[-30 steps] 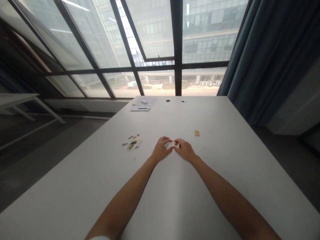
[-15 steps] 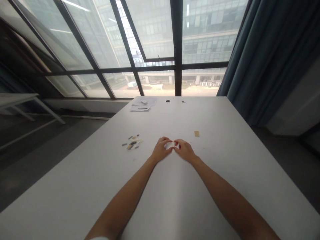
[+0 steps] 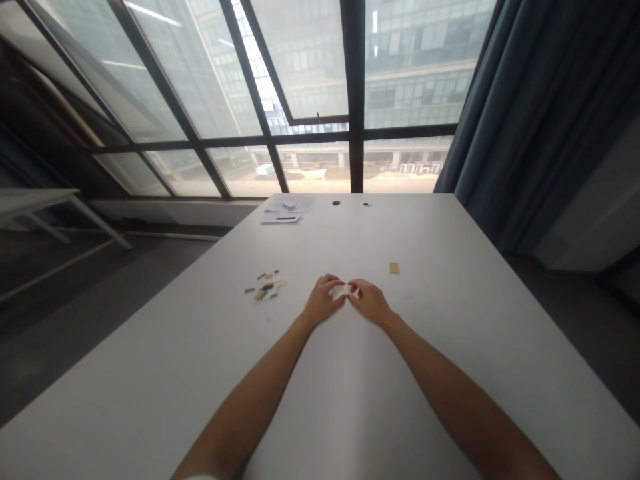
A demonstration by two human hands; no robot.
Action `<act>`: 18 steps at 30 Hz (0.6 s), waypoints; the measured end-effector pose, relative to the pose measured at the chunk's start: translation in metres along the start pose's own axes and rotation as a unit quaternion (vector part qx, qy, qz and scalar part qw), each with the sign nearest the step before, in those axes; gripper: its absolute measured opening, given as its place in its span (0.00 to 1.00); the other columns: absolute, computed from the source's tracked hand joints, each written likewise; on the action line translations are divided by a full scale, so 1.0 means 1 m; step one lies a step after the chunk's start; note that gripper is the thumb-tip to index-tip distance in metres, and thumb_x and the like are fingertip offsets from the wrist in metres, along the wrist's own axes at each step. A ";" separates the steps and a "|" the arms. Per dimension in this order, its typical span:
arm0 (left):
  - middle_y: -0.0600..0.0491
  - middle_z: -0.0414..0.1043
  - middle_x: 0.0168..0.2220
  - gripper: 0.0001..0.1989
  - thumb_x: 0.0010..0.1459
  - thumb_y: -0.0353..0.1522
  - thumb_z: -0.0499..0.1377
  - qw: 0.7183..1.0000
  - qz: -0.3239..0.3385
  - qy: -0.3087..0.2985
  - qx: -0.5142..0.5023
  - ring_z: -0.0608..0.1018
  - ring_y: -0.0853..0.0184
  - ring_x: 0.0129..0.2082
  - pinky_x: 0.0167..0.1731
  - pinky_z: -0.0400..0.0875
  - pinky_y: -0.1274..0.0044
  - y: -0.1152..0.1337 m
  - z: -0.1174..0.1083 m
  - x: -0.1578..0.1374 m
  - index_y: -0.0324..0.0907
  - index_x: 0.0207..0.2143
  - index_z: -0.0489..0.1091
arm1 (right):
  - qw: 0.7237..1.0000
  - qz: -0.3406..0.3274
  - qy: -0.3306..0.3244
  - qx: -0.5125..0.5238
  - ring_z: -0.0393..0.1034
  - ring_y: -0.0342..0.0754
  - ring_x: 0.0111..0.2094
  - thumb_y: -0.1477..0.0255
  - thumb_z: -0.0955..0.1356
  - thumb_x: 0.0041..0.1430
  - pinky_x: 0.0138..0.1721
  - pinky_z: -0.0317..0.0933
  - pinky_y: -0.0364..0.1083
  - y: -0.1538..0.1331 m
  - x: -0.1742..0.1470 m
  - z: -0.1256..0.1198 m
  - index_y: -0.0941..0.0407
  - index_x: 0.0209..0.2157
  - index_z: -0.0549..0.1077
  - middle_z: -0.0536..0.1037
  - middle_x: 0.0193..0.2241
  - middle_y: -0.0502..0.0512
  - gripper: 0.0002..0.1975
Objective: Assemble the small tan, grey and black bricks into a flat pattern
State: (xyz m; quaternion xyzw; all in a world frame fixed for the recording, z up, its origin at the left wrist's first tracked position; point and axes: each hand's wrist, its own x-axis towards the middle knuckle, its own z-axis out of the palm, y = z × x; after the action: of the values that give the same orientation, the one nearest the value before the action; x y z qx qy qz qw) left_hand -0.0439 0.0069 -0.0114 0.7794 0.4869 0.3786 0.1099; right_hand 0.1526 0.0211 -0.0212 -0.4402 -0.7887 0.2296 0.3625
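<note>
My left hand [image 3: 323, 299] and my right hand [image 3: 369, 299] meet fingertip to fingertip over the middle of the white table [image 3: 330, 247]. Both hands are curled, thumbs and fingers pinching towards a small pale piece [image 3: 347, 289] between them. It is too small and too close in colour to the table to name. To the left of my left hand lies a loose pile of small building pieces [image 3: 267, 288] in grey, black, tan and cream. Beyond my right hand a tan square plate [image 3: 394, 268] rests flat on the table.
White papers [image 3: 281, 217] with a dark strip and a small white object on them lie at the table's far left corner. Two dark round spots [image 3: 336, 203] are near the far edge. Windows stand behind, a blue curtain [image 3: 515, 133] hangs at the right.
</note>
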 end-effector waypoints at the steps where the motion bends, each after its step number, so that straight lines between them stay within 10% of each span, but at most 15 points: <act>1: 0.49 0.72 0.45 0.15 0.54 0.31 0.66 1.000 -0.001 0.000 0.000 0.73 0.60 0.48 0.52 0.70 0.65 0.000 0.000 0.000 0.45 0.45 0.76 | 1.000 0.000 0.001 0.000 0.68 0.44 0.31 0.71 0.69 0.58 0.37 0.62 0.44 0.000 0.000 0.000 0.54 0.47 0.75 0.79 0.38 0.52 0.14; 18: 0.49 0.72 0.45 0.15 0.53 0.30 0.66 1.000 0.002 0.000 -0.003 0.73 0.60 0.48 0.53 0.70 0.66 -0.004 0.003 -0.001 0.45 0.45 0.76 | 1.000 0.007 -0.004 0.001 0.68 0.43 0.31 0.72 0.70 0.58 0.36 0.61 0.43 0.001 0.001 0.001 0.54 0.47 0.75 0.79 0.37 0.51 0.14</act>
State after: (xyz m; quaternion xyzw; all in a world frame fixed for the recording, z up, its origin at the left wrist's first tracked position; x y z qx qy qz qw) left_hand -0.0449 0.0092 -0.0163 0.7798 0.4844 0.3805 0.1117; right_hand 0.1524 0.0220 -0.0221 -0.4442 -0.7868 0.2349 0.3585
